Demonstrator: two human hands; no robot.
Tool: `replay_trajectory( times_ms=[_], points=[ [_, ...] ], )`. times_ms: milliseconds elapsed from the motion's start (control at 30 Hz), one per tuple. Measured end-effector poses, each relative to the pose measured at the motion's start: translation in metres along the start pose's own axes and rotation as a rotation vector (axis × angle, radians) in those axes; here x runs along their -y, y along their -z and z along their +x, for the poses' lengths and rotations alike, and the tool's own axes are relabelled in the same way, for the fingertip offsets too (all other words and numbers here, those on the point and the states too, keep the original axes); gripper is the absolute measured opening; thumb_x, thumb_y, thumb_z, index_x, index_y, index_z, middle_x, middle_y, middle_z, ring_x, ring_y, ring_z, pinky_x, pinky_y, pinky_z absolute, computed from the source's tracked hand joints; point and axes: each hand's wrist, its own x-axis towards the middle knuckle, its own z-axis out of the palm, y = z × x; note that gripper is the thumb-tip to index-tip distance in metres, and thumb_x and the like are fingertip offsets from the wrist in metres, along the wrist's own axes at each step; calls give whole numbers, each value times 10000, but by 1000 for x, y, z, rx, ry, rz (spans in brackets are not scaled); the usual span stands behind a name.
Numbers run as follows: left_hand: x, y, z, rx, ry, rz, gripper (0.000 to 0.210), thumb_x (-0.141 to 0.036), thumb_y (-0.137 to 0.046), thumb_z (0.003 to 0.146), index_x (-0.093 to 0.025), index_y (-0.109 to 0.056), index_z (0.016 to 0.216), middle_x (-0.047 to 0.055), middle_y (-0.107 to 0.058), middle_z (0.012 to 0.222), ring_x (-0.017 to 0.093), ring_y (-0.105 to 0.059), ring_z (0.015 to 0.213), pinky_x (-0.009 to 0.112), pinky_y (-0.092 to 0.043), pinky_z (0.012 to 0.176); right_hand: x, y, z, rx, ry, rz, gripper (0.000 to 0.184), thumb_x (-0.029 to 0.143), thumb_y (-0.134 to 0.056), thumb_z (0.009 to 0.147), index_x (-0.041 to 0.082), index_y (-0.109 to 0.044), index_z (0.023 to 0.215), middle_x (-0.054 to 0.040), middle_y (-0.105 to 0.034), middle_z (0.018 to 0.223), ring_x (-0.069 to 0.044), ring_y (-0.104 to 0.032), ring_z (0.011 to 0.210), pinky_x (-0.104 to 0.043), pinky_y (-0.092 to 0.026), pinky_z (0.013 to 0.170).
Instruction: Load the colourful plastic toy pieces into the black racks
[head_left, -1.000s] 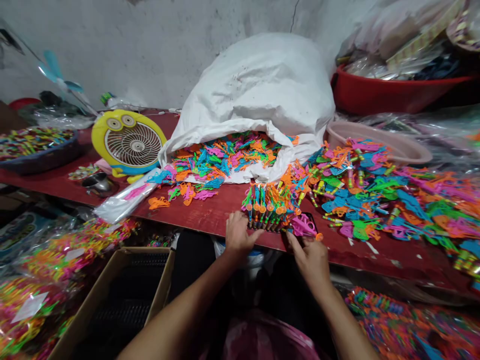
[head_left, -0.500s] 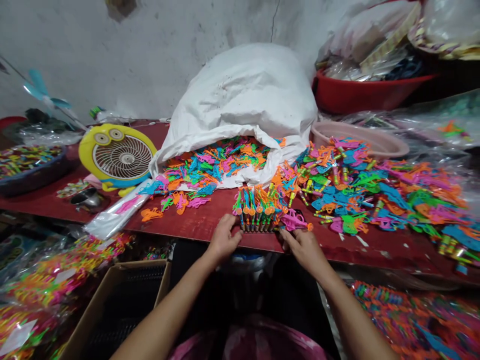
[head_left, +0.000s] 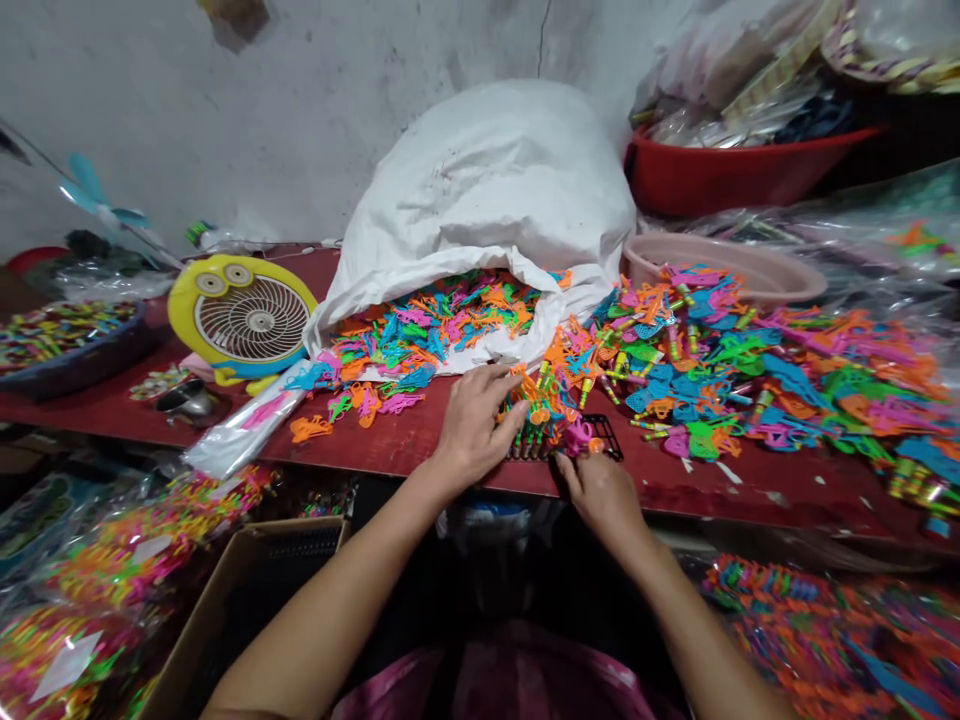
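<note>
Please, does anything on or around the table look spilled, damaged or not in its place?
Yes. Several plastic pieces lie outside the open white sack, as if spilled onto the red table. White scraps lie in front of the right-hand heap, like litter. The wall has a thin crack.

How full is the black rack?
Partly full: colourful pieces stand in the left part of the black rack; bare grid shows at its right end.
</note>
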Motion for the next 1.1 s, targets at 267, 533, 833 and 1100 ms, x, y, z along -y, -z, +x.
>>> replay_trajectory(
  times_ms=[267,533,833,1100],
  points=[
    [-4,4,4,89,-38,71,270,-342,-507,943,-231,-683,1116,86,-602,1275,232,-512,1207,424,-373,1008,8,15,11,195,-80,74,293,279,-386,979,139,-608,1109,-122,-711,996,-245,-675,915,-285,-386,693],
    [-38,-6,41,309,-285,125,388,-556,-598,849,-237,-715,1036,78,-663,1122,239,-565,1054,462,-333,1017,7,21,23,284,-44,69,311,227,-379,964,117,-632,1108,-158,-704,1056,-248,-666,978,-290,-409,738],
    [-40,-16,41,378,-144,103,227,-338,-547,911,-187,-716,896,46,-704,873,183,-615,838,318,-433,805,-11,8,25,262,39,304,227,233,-480,897,151,-656,1016,-102,-717,973,-209,-653,891,-256,-404,727],
    [-40,-16,41,420,-81,120,192,-285,-555,907,-184,-712,864,38,-714,875,179,-622,845,281,-446,760,-14,7,25,297,27,269,214,262,-488,894,164,-650,994,-90,-706,929,-193,-633,840,-248,-365,697]
  ],
)
